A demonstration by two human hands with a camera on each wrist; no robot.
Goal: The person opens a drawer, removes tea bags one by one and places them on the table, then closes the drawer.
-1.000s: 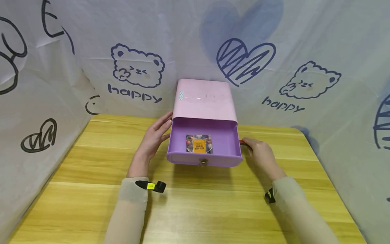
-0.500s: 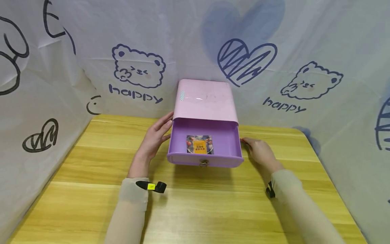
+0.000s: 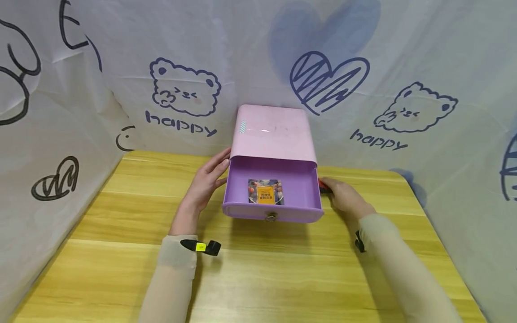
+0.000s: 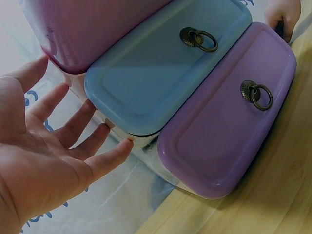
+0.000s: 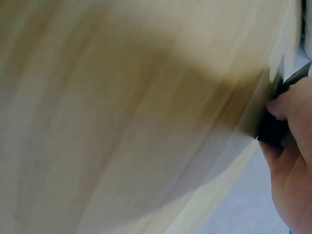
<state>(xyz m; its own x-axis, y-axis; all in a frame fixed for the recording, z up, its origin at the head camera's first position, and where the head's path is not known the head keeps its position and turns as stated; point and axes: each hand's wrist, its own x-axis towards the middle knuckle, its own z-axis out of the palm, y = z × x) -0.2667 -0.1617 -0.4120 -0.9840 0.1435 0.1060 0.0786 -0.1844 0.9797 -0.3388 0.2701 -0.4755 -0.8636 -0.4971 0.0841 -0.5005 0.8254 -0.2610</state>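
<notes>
A pink drawer cabinet (image 3: 274, 134) stands against the back cloth, its top drawer (image 3: 242, 211) pulled out. Flat inside that drawer lies a square sachet (image 3: 265, 194) with a fruit picture and a yellow label. My left hand (image 3: 202, 186) is at the cabinet's left side; in the left wrist view its fingers (image 4: 75, 124) are spread and mostly straight, tips against the side. Right of the drawer, low by the cabinet, my right hand (image 3: 348, 197) pinches a small dark packet (image 5: 273, 127) with some red on it. My fingers hide much of that packet.
Below the pulled-out drawer, a blue drawer (image 4: 161, 73) and a purple drawer (image 4: 219, 122) are closed, each with a ring pull. The wooden table (image 3: 258, 278) runs to the patterned cloth (image 3: 250, 54) behind and at both sides.
My right hand has turned slightly, its wrist edging forward and left, and more of the red and black packet shows. The left hand keeps its place at the cabinet.
</notes>
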